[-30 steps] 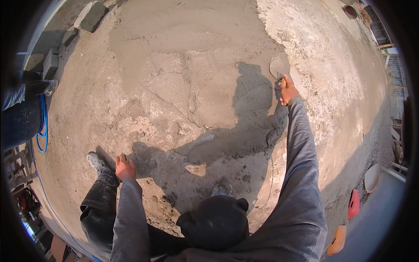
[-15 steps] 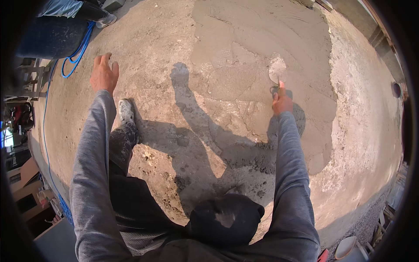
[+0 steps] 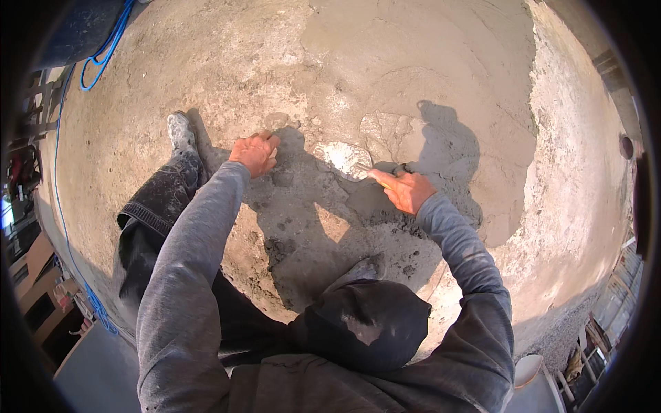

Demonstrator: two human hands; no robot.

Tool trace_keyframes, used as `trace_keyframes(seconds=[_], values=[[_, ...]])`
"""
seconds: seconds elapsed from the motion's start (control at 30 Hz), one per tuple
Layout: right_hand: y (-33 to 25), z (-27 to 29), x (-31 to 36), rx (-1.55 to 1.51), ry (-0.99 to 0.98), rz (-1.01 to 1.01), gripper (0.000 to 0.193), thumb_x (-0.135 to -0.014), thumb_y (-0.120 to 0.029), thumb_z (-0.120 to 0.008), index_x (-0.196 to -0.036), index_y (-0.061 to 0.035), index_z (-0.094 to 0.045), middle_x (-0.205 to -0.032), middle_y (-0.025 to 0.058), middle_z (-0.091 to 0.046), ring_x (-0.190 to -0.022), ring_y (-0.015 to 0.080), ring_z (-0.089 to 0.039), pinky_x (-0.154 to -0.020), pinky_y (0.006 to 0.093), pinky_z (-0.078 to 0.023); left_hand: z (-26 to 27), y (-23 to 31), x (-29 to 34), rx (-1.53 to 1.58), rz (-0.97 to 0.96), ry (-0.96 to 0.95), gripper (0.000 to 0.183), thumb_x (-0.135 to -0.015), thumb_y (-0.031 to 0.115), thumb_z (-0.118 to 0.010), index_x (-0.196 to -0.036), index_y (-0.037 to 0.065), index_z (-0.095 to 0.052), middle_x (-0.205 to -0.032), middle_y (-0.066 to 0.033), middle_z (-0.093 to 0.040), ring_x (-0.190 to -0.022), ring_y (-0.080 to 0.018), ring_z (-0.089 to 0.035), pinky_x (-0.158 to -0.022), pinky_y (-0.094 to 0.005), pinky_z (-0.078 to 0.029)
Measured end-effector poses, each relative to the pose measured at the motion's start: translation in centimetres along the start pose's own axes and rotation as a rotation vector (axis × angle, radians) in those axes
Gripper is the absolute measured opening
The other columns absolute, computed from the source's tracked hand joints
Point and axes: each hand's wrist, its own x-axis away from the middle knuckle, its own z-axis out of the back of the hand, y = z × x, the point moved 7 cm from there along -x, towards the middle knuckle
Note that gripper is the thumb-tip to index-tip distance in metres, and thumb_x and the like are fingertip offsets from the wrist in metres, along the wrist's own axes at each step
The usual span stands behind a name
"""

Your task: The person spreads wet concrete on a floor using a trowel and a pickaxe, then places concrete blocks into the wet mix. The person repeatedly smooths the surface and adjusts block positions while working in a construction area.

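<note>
My right hand (image 3: 406, 191) is closed around the yellowish handle of a trowel. Its rounded, shiny blade (image 3: 343, 160) points left and lies low at the near left edge of the wet mortar (image 3: 441, 62). A short way left of the blade, my left hand (image 3: 256, 153) hangs low over the rough floor. Its fingers are curled, and whether anything is in them is hidden. Smoothed grey mortar spreads across the far right, with a rougher, cracked area (image 3: 391, 134) just beyond the trowel.
Bare, crumbly concrete (image 3: 227, 62) borders the mortar on the left. My left shoe (image 3: 181, 132) and bent knees are close to my hands. A blue hose (image 3: 103, 58) runs along the left side beside a dark container (image 3: 76, 31). A white bucket (image 3: 528, 370) stands at the lower right.
My right hand has drawn the trowel nearer and left, turning the blade leftward. My left hand has come down and right, and its fingers have curled. My body leans lower.
</note>
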Motion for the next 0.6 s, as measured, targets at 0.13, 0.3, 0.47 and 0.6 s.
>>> trace_keyframes(seconds=[0.13,0.3,0.47,0.6], values=[[7.9,5.8,4.6,-0.428,0.382,-0.505,0.053,-0.095,-0.021,-0.049,-0.145,-0.0263,-0.032,-0.095,0.0234,-0.066,-0.082,0.0372,-0.067,-0.073,0.0447,-0.055,-4.6,6.0,2.2,0.194,0.045,0.145,0.05,-0.076,0.025,-0.074,-0.12,0.013,-0.052,-0.116,-0.0084,-0.053,-0.11,-0.0301,-0.057,-0.084,-0.0431,-0.052],[0.2,-2.9,5.9,-0.55,0.055,-0.296,0.052,-0.095,-0.024,-0.05,-0.144,-0.03,-0.035,-0.097,0.0242,-0.065,-0.083,0.0426,-0.065,-0.076,0.0477,-0.054,-7.4,6.3,3.2,0.176,0.138,0.108,0.041,-0.073,0.016,-0.074,-0.108,0.012,-0.054,-0.112,-0.0101,-0.053,-0.107,-0.0326,-0.056,-0.081,-0.0445,-0.051],[1.1,-8.4,16.5,-0.196,0.226,-0.434,0.053,-0.095,-0.025,-0.05,-0.143,-0.0391,-0.033,-0.095,0.0228,-0.06,-0.069,0.0419,-0.064,-0.066,0.0493,-0.055,-7.7,1.5,5.4,0.057,0.335,0.156,0.034,-0.076,0.016,-0.072,-0.104,0.008,-0.054,-0.108,-0.0107,-0.053,-0.103,-0.0326,-0.057,-0.08,-0.0463,-0.052],[10.8,-11.1,30.1,-0.096,0.563,-0.886,0.054,-0.095,-0.022,-0.049,-0.145,-0.0342,-0.031,-0.094,0.0258,-0.062,-0.07,0.0432,-0.064,-0.061,0.0489,-0.053,-3.8,0.6,3.7,0.077,0.429,0.329,0.033,-0.08,0.019,-0.07,-0.108,0.009,-0.056,-0.111,-0.0126,-0.055,-0.103,-0.0336,-0.059,-0.081,-0.0457,-0.051]])
